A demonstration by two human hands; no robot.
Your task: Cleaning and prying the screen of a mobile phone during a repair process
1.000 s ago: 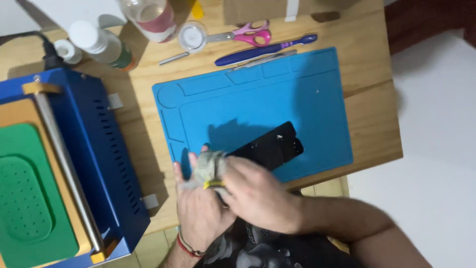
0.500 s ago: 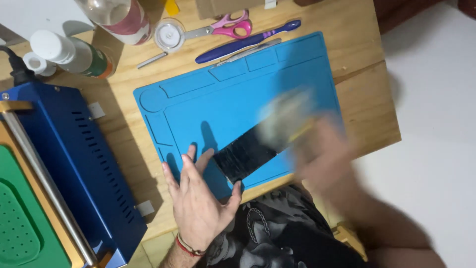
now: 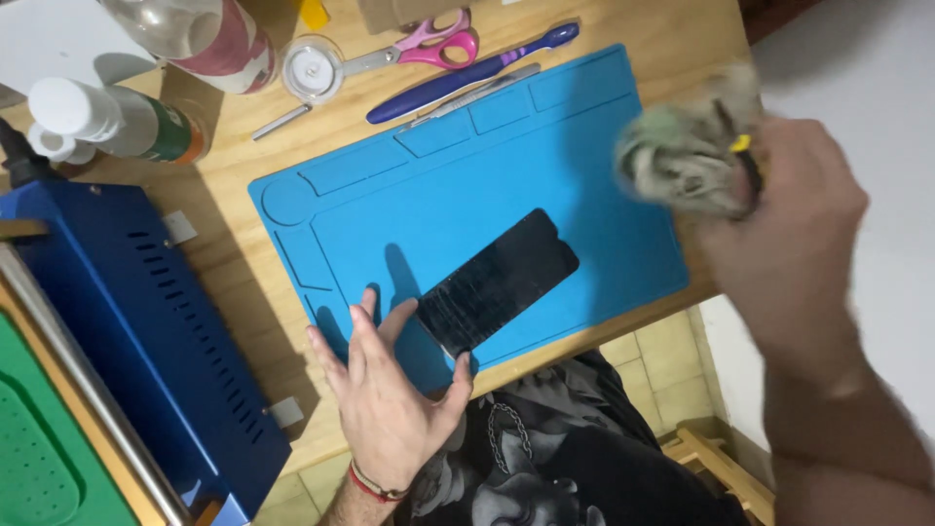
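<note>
Grey, crumpled cloth [image 3: 687,146] is gripped in the right hand [image 3: 794,219], which is raised above the right edge of the blue silicone work mat [image 3: 604,195]; the fingers are closed around the wad, and a small yellow-and-black item is seen pinched against it, too blurred by motion to be identified. The left hand [image 3: 390,399] is laid flat near the front edge of the mat with its fingers spread, and its thumb and forefinger are set against the lower end of the black phone screen [image 3: 497,282]. A red cord bracelet [image 3: 375,484] is worn on that wrist. The screen is lying diagonally on the mat, slightly left of the mat's middle, its surface marked by fine cracks or smears toward the near end. The mat is spread on a wooden table [image 3: 682,29], with moulded compartments along its far and left sides. Beyond the mat, pink-handled scissors [image 3: 429,49], a purple toothbrush [image 3: 472,73] and a slim metal tool [image 3: 477,93] are lined up, the tool just touching the mat's far edge. A small round clear container [image 3: 312,68] is placed beside the scissors. Further left, a clear bottle with a red label [image 3: 195,34] and a white-capped bottle [image 3: 112,122] are lying on the table. A blue metal machine [image 3: 127,331] with a green pad [image 3: 34,448] is standing at the left, well apart from the screen.
</note>
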